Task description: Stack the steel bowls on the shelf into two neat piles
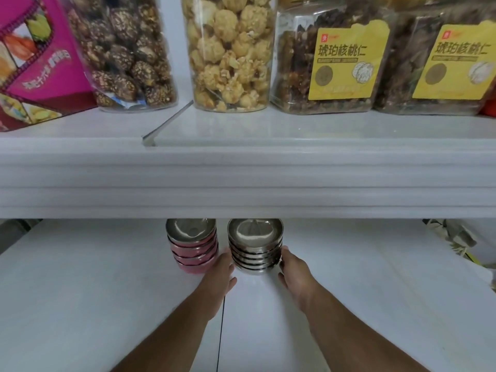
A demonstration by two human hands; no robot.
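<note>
Two piles of steel bowls stand side by side on the lower white shelf [107,277], partly under the edge of the shelf above. The left pile [192,248] has pink outsides; the right pile [255,248] is bare steel, several bowls high. My left hand [218,272] rests against the left side of the steel pile, in the gap between the two piles. My right hand [294,272] presses the steel pile's right side. Both hands cup that pile between them; the fingertips are hidden behind the bowls.
The upper shelf [241,178] overhangs just above the bowls. On it stand a pink box [35,57], a jar of dark mushrooms [126,55], a jar of pale dried balls [230,55] and two yellow-labelled walnut jars [332,57]. A patterned bag [453,237] sits at the lower shelf's right.
</note>
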